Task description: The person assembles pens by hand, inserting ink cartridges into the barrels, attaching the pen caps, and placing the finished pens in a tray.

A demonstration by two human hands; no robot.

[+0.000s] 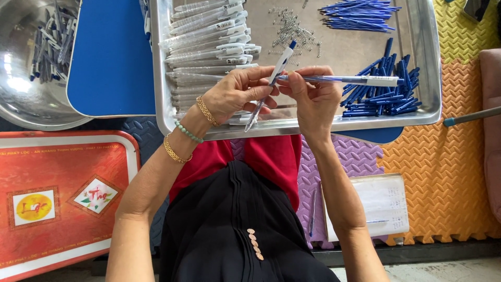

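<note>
The head view looks straight down on both hands, held close together above the near rim of a steel tray [422,62]. Much is cut off: the tray's far edge runs out of the top of the frame, a steel bowl [21,99] of pen parts is clipped at the left, and the red tray [62,203] below it loses its corner. The fingertips overlap where the hands meet, so the exact contact between the two pieces is hard to make out.

The left hand [235,94] is closed, thumb and fingers pinched round a clear pen barrel [269,86] that slants from a blue-tipped upper end down to a point near the tray's rim. The right hand [313,99] is likewise closed, fingers curled, gripping a blue refill [355,80] that lies almost level and sticks out to the right, ending in a white section. The refill's left end seems to meet the barrel between the fingertips, though that spot is covered.

In the tray, a stack of clear barrels [209,36] lies partly hidden behind the left hand; small springs [292,28] are scattered in the middle; one heap of blue refills [360,15] sits at the far side and another blue heap [386,89] just beyond the right hand. A blue board [109,57] lies between bowl and tray. A notepad [383,203] rests on the foam mat [454,151] beside the right forearm.
</note>
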